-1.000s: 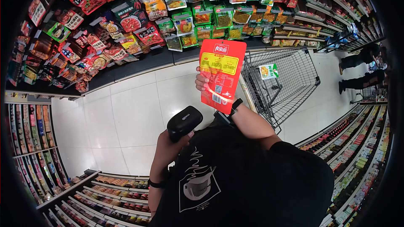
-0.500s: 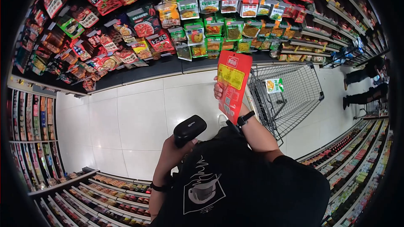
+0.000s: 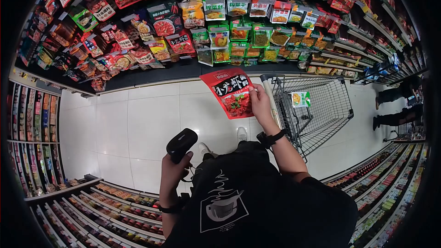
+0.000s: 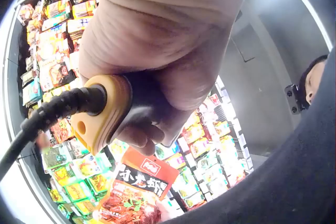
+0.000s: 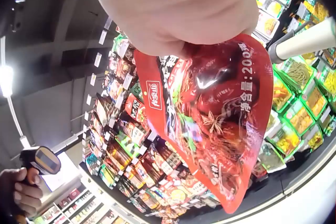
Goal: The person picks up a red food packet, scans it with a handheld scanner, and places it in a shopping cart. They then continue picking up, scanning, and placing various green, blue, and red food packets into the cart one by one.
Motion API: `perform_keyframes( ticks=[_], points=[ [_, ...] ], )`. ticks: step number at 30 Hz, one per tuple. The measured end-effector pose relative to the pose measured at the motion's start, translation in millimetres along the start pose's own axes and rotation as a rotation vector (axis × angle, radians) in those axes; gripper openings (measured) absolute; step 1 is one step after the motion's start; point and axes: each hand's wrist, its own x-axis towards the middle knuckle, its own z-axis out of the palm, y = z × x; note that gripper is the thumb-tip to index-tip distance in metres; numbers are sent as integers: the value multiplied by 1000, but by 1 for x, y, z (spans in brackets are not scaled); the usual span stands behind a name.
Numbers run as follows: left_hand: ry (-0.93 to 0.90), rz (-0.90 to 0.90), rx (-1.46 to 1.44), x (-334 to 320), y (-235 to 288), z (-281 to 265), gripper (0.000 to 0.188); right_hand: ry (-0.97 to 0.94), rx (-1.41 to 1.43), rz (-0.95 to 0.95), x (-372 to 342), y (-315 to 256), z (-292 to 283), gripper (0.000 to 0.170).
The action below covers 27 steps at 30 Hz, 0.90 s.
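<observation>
My left hand [image 3: 170,174] grips a black handheld barcode scanner [image 3: 182,144], its head pointing up and away from my body. In the left wrist view, a coiled black cable [image 4: 58,111] runs from the scanner's yellow-ended handle [image 4: 107,111]. My right hand [image 3: 261,104] holds a red crayfish seasoning pouch [image 3: 229,93] by its right edge, thumb on the front. The printed front faces up, with a crayfish picture and large lettering. From the right wrist, the pouch [image 5: 218,124] hangs below the hand, which covers part of its edge. The scanner stands apart from the pouch, to its left.
A wire shopping cart [image 3: 321,115] stands at my right with a white-and-green packet [image 3: 301,99] inside. Ahead is a rack of hanging pouches [image 3: 179,43]. Shelves of goods [image 3: 115,206] lie behind me. Another person's dark-clothed legs [image 3: 397,115] show at far right.
The pouch has turned from its printed back to its picture front and swung left, the right thumb now on its front edge. The left hand and scanner have shifted left, away from it.
</observation>
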Motion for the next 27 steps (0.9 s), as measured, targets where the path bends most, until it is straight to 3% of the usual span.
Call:
perform_keyframes(
  ticks=[6,9,15,16,20,22,27],
  points=[
    [68,5,-50,2,-2,-8,32,-80,396,159,0,-27,11,24],
    [107,-9,-89,2,-9,-7,31,-297,380,245,6,-34,8,21],
    [212,-23,-163,-5,-17,-8,29,-307,-280,-224,3,-41,42,27],
    [258,0,-166,-6,-22,-6,27,-391,-319,-133,-1,-59,44,27],
    [453,128,-278,-9,-46,-10,18,-562,-407,-231,1,-62,68,26],
    [567,198,-352,-8,-57,-18,14,-690,-194,-187,1,-62,86,24],
    [614,250,-439,-1,-68,-68,43,-965,29,161,-22,-98,138,19]
  ],
)
